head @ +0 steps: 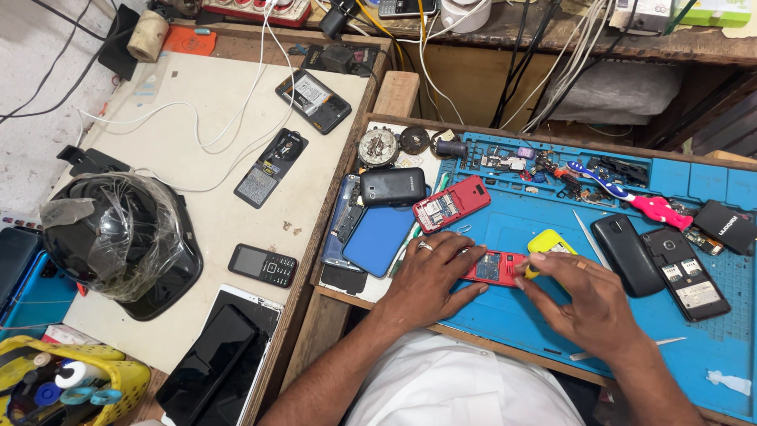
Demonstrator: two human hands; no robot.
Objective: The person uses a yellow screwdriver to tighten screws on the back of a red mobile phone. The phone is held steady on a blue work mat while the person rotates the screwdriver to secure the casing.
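While my left hand (430, 276) lies flat with fingers spread loosely, pinning the near end of a small red phone (495, 267) to the blue work mat (544, 315), my right hand (587, 304) comes at the phone from three o'clock, thumb and forefinger drawn together on its right edge around something yellow; whether they pinch a tool I cannot tell. One metal ring sits on my left hand. This red phone lies open, back off, near the front middle of the mat.

At one o'clock from it lies one yellow plastic cover (550, 241), rounded and glossy. At eleven o'clock a second red phone (451, 205) lies open too, showing its metal tray. Left of that, one black bar phone (392, 187) rests on a flat blue panel (378, 239).

Out at three o'clock are two dark phones: one smooth, rounded black shell (625, 254) and one opened handset (688, 274) with card slots showing. At two o'clock a toothbrush (631, 195) in pink, white and blue lies aslant across the mat's ribbed trays.

Farther out at nine o'clock, on the pale table (197, 205), I count one keypad phone (262, 265), two stripped handsets (270, 167) near white cables, and one black helmet (118, 237) wrapped in crinkled clear film.
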